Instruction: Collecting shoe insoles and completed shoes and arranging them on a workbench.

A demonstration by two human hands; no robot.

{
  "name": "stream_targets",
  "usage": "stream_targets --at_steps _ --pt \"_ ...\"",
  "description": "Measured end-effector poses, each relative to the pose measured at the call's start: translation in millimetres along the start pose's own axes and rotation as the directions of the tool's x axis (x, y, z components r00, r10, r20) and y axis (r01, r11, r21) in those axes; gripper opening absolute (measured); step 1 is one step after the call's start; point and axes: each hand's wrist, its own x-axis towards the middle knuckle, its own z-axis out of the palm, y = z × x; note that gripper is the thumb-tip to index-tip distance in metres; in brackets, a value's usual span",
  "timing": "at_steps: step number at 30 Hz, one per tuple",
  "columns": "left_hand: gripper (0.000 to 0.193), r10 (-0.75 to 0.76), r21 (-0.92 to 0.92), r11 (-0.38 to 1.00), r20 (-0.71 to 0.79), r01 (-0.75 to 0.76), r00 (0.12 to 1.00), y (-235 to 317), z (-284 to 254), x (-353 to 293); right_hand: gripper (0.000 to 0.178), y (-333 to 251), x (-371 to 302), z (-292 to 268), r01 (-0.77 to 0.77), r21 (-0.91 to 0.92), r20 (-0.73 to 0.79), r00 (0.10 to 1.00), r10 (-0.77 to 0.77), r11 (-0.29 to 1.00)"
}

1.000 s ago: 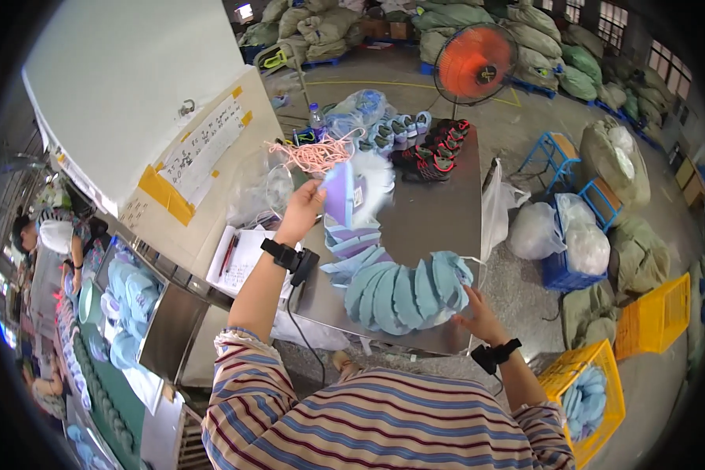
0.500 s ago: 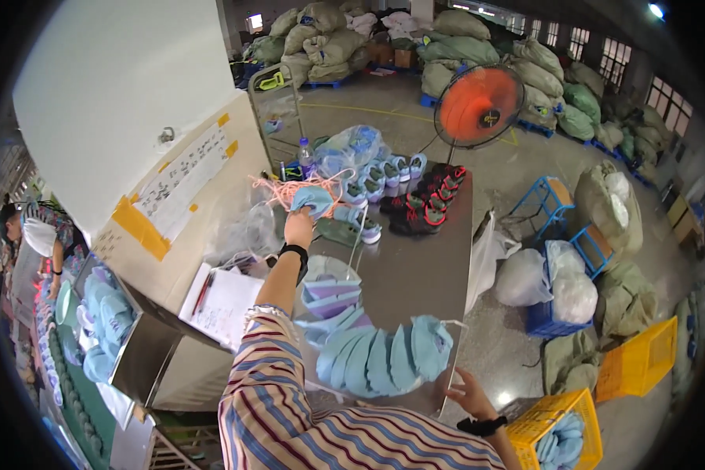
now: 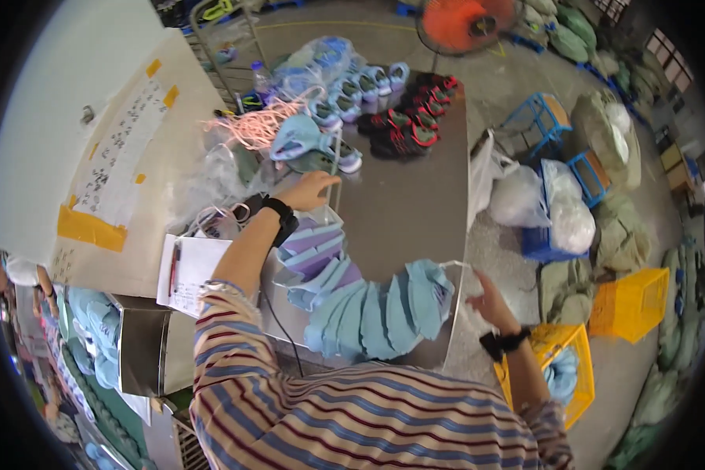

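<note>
A curved row of light blue and purple shoe uppers [image 3: 368, 317] lies on the metal table, packed side by side. A pale cord [image 3: 337, 160] runs up from the row's far left end. My left hand [image 3: 309, 190] is closed at this cord, its fingertips curled against it. Past the row's right end a short cord end [image 3: 456, 264] sticks out. Close to it is my right hand [image 3: 492, 304], fingers apart, index finger by the cord's tip. A loose blue upper [image 3: 296, 137] rests beyond my left hand, beside a tangle of pink cords [image 3: 258, 123].
Blue shoes [image 3: 345, 98] and black-red shoes [image 3: 403, 133] stand at the table's far end. A notepad with pens [image 3: 200, 270] lies at left. Yellow crates [image 3: 560, 337], a blue crate with plastic bags [image 3: 552, 243] and an orange fan [image 3: 466, 23] surround the table.
My left hand has let go of the loose upper and come back nearer to the cord. My right hand has risen from the table's edge to the cord end. The view has tilted down.
</note>
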Motion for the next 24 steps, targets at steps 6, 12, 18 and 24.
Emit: stream_targets --at_steps 6,12,18,24 --pt "0.017 -0.082 0.708 0.701 -0.039 0.085 0.996 34.0 43.6 -27.6 0.059 29.3 89.5 5.8 0.416 -0.305 0.084 0.908 -0.411 0.857" --pt "0.017 0.007 0.654 0.754 -0.101 0.061 0.995 95.1 18.2 -121.0 0.022 0.5 79.3 3.9 0.148 -0.360 0.261 0.964 -0.053 0.921" --pt "0.014 -0.562 -0.594 0.762 -0.407 0.258 0.720 193.5 70.6 -216.5 0.027 16.9 67.6 -12.1 -0.281 0.651 0.552 0.813 -0.185 0.705" --pt "0.028 -0.822 -0.800 0.394 -0.527 -0.452 0.217 321.2 152.2 -323.9 0.026 -37.9 25.6 -30.3 -0.630 0.684 0.712 0.468 -0.524 0.367"
